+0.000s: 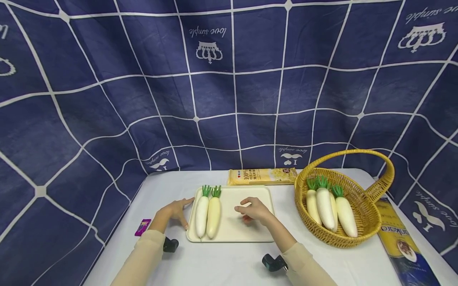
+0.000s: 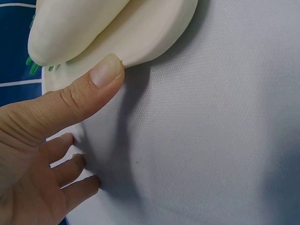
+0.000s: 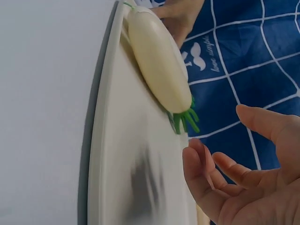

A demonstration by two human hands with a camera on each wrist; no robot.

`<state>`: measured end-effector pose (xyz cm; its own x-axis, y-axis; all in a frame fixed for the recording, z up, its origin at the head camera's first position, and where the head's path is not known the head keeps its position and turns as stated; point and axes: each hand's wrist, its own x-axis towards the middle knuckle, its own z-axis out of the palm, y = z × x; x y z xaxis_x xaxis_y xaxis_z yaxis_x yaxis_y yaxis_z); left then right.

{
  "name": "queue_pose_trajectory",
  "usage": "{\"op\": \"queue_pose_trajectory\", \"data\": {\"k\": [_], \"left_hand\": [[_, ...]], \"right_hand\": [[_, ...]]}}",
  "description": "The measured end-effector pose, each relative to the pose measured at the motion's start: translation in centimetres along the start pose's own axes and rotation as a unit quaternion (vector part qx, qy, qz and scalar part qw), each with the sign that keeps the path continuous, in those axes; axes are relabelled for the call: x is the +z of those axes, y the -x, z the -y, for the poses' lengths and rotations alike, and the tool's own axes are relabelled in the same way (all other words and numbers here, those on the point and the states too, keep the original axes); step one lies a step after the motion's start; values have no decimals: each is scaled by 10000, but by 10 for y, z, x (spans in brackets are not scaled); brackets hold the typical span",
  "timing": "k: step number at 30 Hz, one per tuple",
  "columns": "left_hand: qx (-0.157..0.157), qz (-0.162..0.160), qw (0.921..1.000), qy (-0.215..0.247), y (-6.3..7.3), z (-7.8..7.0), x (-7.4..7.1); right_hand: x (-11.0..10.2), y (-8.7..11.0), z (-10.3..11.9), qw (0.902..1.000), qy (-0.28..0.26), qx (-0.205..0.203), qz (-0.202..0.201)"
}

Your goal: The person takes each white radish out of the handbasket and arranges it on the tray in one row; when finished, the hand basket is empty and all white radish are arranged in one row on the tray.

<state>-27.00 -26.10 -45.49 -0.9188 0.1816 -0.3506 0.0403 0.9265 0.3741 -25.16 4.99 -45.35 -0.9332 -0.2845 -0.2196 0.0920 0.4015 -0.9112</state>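
Two white radishes with green tops, a whiter one [image 1: 202,216] and a creamier one [image 1: 214,217], lie side by side on the left part of a cream tray [image 1: 243,234]. My left hand [image 1: 175,210] is at the tray's left side, its thumb [image 2: 101,77] at the tray's rim and its other fingers spread beside it. Over the bare right part of the tray hovers my right hand [image 1: 255,209], fingers loosely bent and thumb apart. In the right wrist view nothing lies between those fingers [image 3: 201,176], and a shadow falls on the tray below.
On the right stands a yellow wicker basket [image 1: 372,226] with a tall handle, holding several radishes [image 1: 325,206]. A yellow food packet [image 1: 262,176] lies behind the tray. A yellow and blue packet [image 1: 404,242] lies right of the basket, and a small purple sachet [image 1: 143,227] at left.
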Motion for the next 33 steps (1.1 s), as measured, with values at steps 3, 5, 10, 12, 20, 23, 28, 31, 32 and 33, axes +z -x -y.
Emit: {"op": "queue_pose_trajectory", "data": {"k": [3,5,10,12,20,23,28,31,32,33], "left_hand": [[3,0,10000,-14,1,1,1],[11,-9,10000,-21,1,1,0],[47,-25,10000,-46,-1,2,1],[49,-29,10000,-52,-2,2,1],[-14,-23,10000,30,-1,2,2],[-18,-34,10000,12,-1,2,2],[-47,-40,10000,10,-3,3,2],[-87,-28,10000,34,-3,2,2],[-110,-25,9999,55,-2,2,2],[-117,-27,9999,61,-3,2,2]], "right_hand": [[-7,6,-2,9999,154,-50,-46],[-13,11,-4,9997,216,-90,-77],[-30,28,-4,9995,210,-235,-55],[-39,35,-3,9994,152,-322,13],[-70,57,-5,9976,-19,-686,105],[-81,66,-4,9970,-80,-763,74],[-99,80,-2,9968,-50,-791,-109],[-110,85,-2,9971,-4,-720,-260],[-113,85,-3,9971,-18,-698,-290],[-117,86,-4,9972,-49,-674,-323]]}}
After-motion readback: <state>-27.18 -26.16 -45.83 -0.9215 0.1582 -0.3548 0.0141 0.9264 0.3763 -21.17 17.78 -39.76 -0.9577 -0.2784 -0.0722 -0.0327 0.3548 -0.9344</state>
